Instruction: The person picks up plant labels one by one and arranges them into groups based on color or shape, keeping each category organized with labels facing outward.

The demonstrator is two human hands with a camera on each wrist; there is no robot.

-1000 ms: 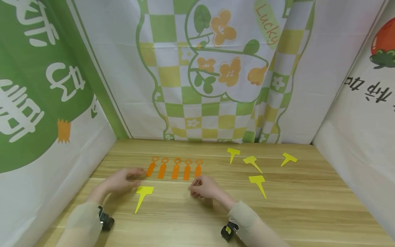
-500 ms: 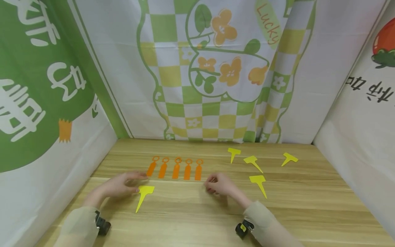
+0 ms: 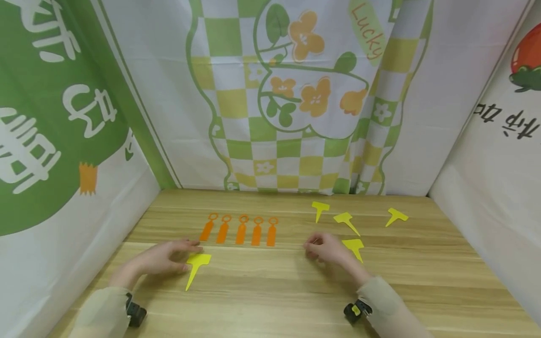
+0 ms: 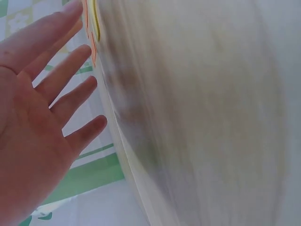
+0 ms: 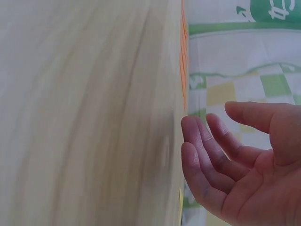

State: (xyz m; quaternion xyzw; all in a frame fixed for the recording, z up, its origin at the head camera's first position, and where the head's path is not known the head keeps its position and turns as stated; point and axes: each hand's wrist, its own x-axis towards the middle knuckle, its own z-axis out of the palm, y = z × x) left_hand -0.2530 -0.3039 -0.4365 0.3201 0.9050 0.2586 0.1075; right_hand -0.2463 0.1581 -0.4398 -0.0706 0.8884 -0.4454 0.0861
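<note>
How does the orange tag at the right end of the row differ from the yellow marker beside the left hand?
The orange tag has a ring at its far end; the yellow marker is T-shaped, tapering to a point. In the head view, the orange tag runs nearly upright, while the yellow marker slants. Both lie on the wooden table.

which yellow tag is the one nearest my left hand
The lone yellow tag beside your left hand, closer to you than the orange tags; the other four yellow tags all lie right of those.

Orange tags, yellow markers, brown-streaked tabletop, green-checked cloth.
</note>
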